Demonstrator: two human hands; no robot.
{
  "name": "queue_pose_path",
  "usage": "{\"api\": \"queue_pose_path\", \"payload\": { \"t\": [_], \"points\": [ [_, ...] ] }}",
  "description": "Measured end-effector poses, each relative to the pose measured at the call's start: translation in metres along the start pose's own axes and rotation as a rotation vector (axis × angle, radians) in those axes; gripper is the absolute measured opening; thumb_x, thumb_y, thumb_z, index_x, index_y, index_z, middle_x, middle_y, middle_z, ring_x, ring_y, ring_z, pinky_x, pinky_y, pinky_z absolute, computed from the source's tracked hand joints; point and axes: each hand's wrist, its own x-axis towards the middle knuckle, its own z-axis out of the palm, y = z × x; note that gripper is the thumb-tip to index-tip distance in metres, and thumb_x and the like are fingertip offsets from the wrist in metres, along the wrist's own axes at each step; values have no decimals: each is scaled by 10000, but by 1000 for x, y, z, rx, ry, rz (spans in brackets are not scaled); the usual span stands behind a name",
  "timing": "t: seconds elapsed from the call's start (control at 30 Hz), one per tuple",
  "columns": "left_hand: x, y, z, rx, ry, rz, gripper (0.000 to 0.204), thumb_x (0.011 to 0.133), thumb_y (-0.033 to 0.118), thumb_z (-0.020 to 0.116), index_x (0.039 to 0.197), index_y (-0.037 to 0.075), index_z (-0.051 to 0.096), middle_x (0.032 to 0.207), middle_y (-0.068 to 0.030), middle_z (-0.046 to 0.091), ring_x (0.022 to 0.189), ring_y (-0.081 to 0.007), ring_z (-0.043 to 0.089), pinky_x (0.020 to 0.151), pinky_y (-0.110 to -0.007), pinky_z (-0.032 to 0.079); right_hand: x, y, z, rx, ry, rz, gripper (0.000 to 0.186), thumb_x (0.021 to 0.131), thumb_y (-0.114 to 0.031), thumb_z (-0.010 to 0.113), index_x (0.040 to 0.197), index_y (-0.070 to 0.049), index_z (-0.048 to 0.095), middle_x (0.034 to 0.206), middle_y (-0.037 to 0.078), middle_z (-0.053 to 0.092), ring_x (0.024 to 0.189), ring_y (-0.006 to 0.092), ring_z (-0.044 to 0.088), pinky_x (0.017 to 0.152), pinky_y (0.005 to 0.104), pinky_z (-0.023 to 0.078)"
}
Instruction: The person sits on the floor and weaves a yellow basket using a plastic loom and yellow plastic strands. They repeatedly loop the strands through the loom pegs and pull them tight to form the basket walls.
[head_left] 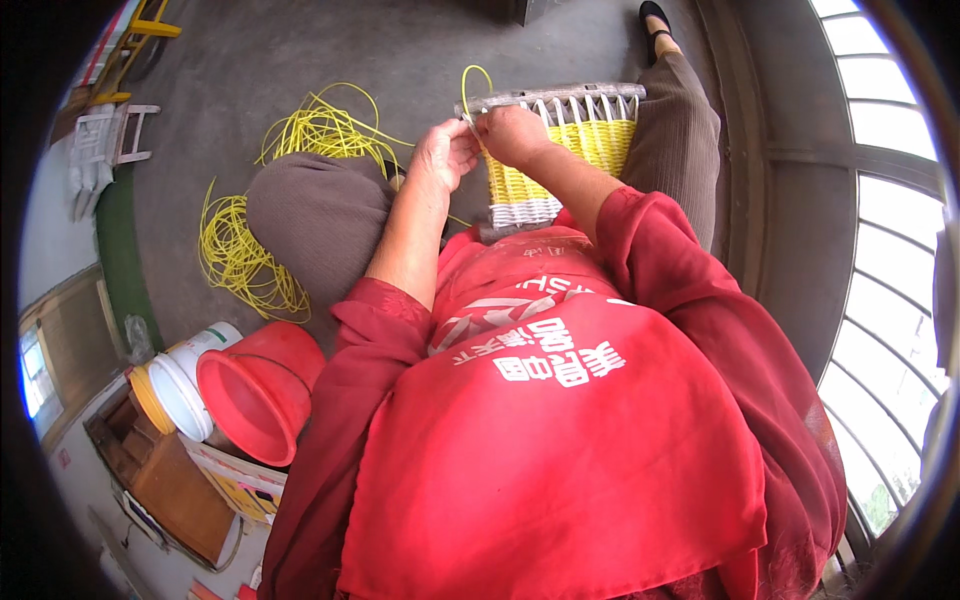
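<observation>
A woven panel point(560, 160), yellow with a white band at its near end, lies between my knees on a wooden frame point(590, 92). White strands run up through the weave to the far bar. At the panel's far left corner, my left hand point(447, 155) is closed, its fingertips pinched at a yellow cord. My right hand point(512, 136) is curled over the same corner, fingers closed on the cord; the fingertips are partly hidden. A loop of this yellow cord point(478, 68) stands up above my hands.
Loose yellow cord coils point(245, 255) lie on the grey floor around my left knee point(320, 205). Red bucket point(260, 385), white bucket point(185, 375) and cardboard box point(235, 480) are at the left. A white stool point(105, 150) stands far left; barred windows point(890, 270) line the right.
</observation>
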Motion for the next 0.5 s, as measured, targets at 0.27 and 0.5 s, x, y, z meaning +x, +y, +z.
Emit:
{"api": "queue_pose_path", "payload": {
  "t": [0.27, 0.5],
  "points": [
    [34, -23, -2, -191, 0, 98, 216, 848, 237, 547, 992, 76, 561, 944, -72, 604, 875, -226, 566, 758, -374, 470, 23, 4, 5, -104, -283, 121, 447, 700, -445, 663, 1021, -134, 679, 1131, 112, 615, 1079, 285, 565, 876, 467, 447],
    [49, -32, -10, -188, -101, 84, 144, 823, 161, 553, 946, 105, 604, 831, -11, 630, 714, -157, 588, 627, -315, 473, -7, 2, 10, 169, 14, 155, 165, 666, -237, 658, 761, -107, 695, 812, 133, 660, 759, 286, 644, 654, 386, 513]
  ]
}}
